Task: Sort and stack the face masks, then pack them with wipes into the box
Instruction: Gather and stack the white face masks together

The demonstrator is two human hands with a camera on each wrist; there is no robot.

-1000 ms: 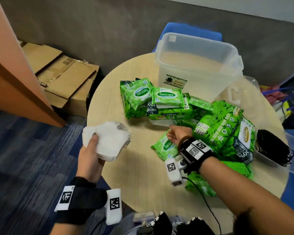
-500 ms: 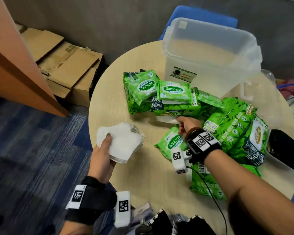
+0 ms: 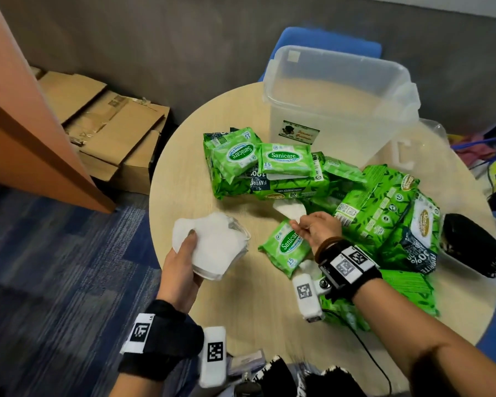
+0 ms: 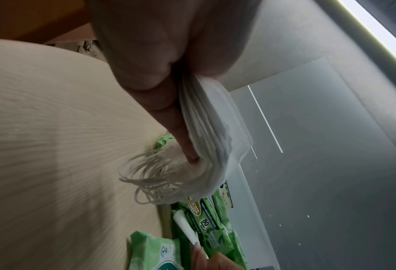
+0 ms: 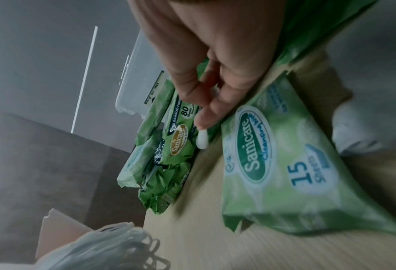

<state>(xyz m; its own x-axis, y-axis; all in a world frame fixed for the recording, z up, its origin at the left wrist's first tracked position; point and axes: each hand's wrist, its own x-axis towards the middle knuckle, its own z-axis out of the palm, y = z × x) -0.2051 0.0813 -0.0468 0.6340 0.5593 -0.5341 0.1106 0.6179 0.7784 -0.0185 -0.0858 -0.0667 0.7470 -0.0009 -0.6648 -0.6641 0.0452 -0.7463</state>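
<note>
My left hand [image 3: 184, 253] grips a stack of white face masks [image 3: 212, 245] above the table's left edge; in the left wrist view the stack [image 4: 210, 138] fans out with its ear loops [image 4: 146, 179] dangling. My right hand [image 3: 312, 227] pinches the edge of a single white mask [image 3: 291, 209] that lies half under the green wipe packs [image 3: 269, 167]; the right wrist view shows the pinched white edge [image 5: 202, 138] below the fingertips [image 5: 203, 120]. A small Sanicare pack [image 3: 287, 245] lies just under that hand. The clear plastic box [image 3: 341, 110] stands empty at the back.
More green wipe packs [image 3: 390, 213] are heaped on the right of the round table [image 3: 241, 305]. A pile of black masks [image 3: 473, 242] lies in a clear lid at the far right. Cardboard boxes [image 3: 112, 124] and an orange panel [image 3: 26, 124] stand left, a blue chair [image 3: 327, 41] behind.
My right hand has drawn back a little with the white mask edge pinched. The left hand with its stack has shifted rightward, closer to the table's middle.
</note>
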